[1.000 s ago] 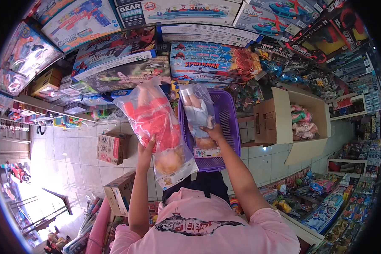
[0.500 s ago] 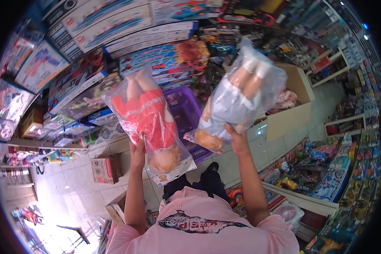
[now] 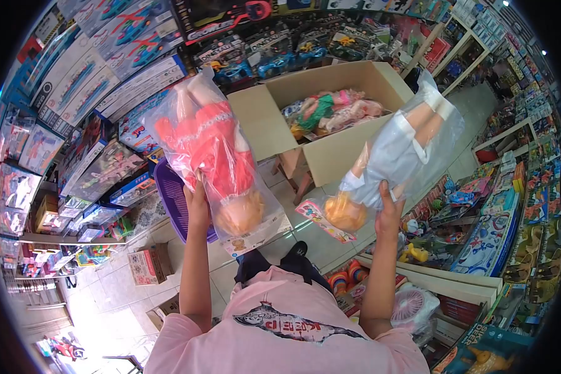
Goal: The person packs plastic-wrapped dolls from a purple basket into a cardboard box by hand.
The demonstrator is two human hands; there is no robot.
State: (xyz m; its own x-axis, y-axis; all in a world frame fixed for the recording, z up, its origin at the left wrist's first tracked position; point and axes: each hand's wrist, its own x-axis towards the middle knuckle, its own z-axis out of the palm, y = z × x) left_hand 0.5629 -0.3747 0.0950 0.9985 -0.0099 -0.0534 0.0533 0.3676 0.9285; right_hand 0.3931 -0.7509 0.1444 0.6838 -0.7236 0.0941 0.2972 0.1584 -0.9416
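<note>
My left hand (image 3: 197,198) is closed on a bagged doll in a red dress (image 3: 221,156), held head toward me with its legs pointing away. A printed card shows at the head end of its clear bag. In my right hand (image 3: 389,206) is another bagged doll, in a pale blue-white dress (image 3: 389,156), also head toward me and tilted to the right. Its blond head lies by a colourful card (image 3: 327,219). Between and beyond the two dolls stands an open cardboard box (image 3: 333,163) with several dolls (image 3: 333,112) inside.
A purple plastic basket (image 3: 171,199) is partly hidden behind the red-dressed doll. Stacked toy boxes (image 3: 75,87) line the left and back. Shelves of packaged toys (image 3: 480,249) run along the right. A small carton (image 3: 149,265) sits on the tiled floor.
My view has turned right, so the cardboard box now shows in the middle. Both dolls stay in my hands; the blue-white one is farther right, uncovering the dolls in the box.
</note>
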